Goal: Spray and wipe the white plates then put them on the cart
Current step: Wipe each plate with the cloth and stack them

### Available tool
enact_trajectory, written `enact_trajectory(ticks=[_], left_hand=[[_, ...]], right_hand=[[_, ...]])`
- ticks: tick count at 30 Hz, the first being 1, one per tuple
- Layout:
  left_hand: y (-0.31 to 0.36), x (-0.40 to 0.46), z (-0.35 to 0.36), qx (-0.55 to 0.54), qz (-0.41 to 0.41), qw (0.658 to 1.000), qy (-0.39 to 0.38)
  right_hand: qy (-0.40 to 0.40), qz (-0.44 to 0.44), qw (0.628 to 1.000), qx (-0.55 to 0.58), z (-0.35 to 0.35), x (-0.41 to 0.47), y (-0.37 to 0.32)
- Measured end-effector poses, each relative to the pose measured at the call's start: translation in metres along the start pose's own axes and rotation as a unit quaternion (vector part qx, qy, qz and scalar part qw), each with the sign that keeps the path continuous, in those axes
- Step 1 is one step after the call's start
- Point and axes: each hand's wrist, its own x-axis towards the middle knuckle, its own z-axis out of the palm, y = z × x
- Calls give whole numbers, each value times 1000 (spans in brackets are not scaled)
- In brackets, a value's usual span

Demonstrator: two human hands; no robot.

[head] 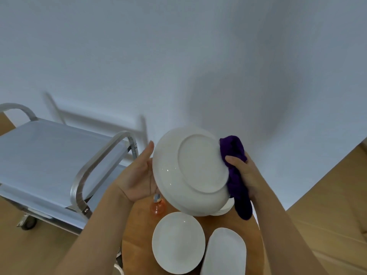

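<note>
Underside of a white plate (196, 171) held up above a round wooden table (139, 243).
The left hand (139, 175) supports its rim with straight fingers; the right hand (244, 171) grips a purple cloth (236, 175) against its edge. A steel cart (49, 155) stands left.

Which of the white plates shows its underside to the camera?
The raised plate, held between the left hand and the purple cloth. The round plate and oval plate lie face up on the table.

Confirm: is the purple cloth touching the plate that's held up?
Touching. The head view shows the purple cloth, gripped by the right hand, pressed against the right edge of the raised plate, with no gap visible between them.
</note>
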Motion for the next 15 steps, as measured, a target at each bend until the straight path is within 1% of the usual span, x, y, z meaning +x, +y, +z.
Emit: enact_trajectory(ticks=[2,4,5,7,9,11,13,15], left_hand=[[-6,7,3,-27,10,1000,-6],[-10,13,1,-21,24,999,17],[-10,12,-2,-21,17,1000,15],[-9,8,-6,-51,-13,998,-20],[-11,5,-9,-46,-10,999,-21],[-15,7,-6,-9,17,999,32],[-19,13,0,5,41,995,96],[-20,18,2,5,67,990,125]], right_hand=[[12,5,1000,-18,1,1,-8],[7,10,1000,-28,2,-1,-10],[-1,12,999,-34,1,-3,-11],[-19,16,998,-53,-2,-6,-11],[-32,23,997,-72,-5,-7,-12],[-16,19,997,-76,-4,-6,-12],[40,2,996,-78,-2,-6,-8],[104,-14,991,-83,5,-9,3]])
